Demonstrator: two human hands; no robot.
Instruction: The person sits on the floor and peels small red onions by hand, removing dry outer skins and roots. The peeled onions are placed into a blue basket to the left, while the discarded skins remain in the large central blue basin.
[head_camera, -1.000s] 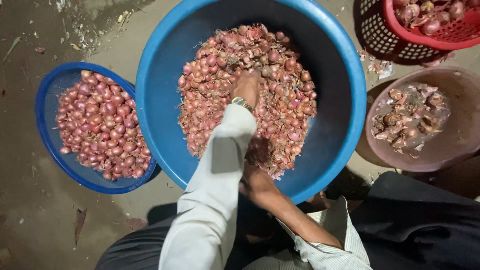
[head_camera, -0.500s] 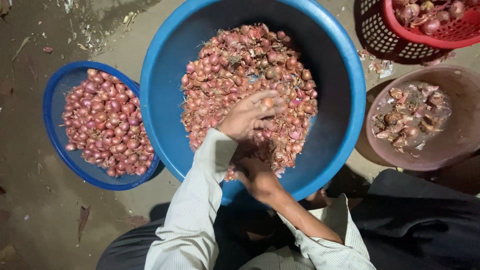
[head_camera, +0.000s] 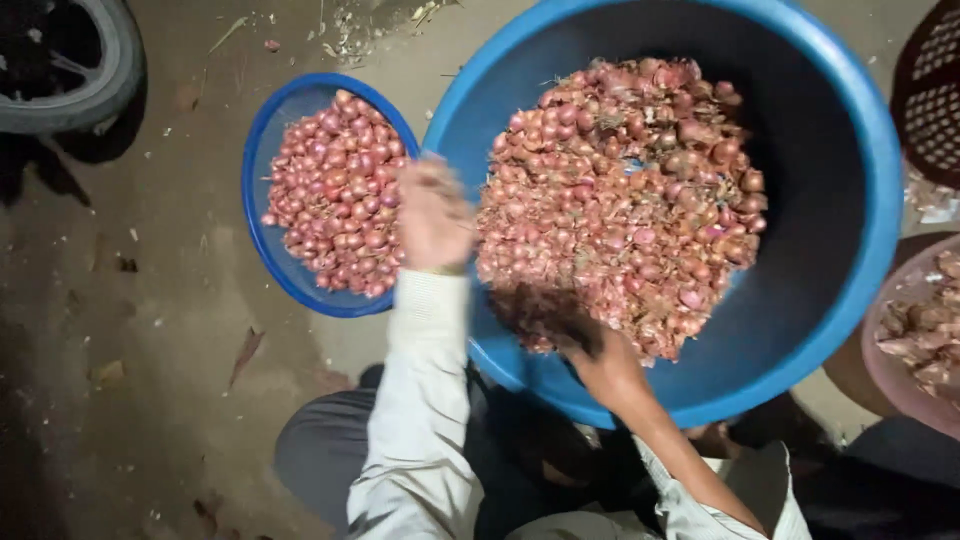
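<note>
Clearly the work in hand is sorting shallots: a large blue tub (head_camera: 850, 300) holds a heaped pile of unsorted shallots (head_camera: 620, 200) mixed with loose papery skins, and a smaller blue basket (head_camera: 262, 232) just to its left on the dirt ground (head_camera: 130, 400) holds cleaner, rounder shallots (head_camera: 335, 195). The left hand (head_camera: 432, 215), in a pale long sleeve (head_camera: 420, 420), hangs over the gap where the tub's rim nearly meets the basket, motion-blurred; its fingers look curled inward, but whether they enclose any bulbs I cannot tell. The right hand (head_camera: 600, 365) rests low at the near edge of the pile inside the tub, partly in shadow, fingers dug into the shallots so that its grip cannot be made out either. At the right edge sit a pinkish bowl (head_camera: 905, 300) with darker scraps and a corner of a red perforated basket (head_camera: 930, 90); a tyre (head_camera: 70, 70) shows at upper left. Judging by the hand's position, the step looks like carrying picked bulbs across toward the small basket. The next move would call for getting the hand fully over the basket's rim before letting go, so nothing drops onto the ground between the two containers, while the right hand gathers another handful.
</note>
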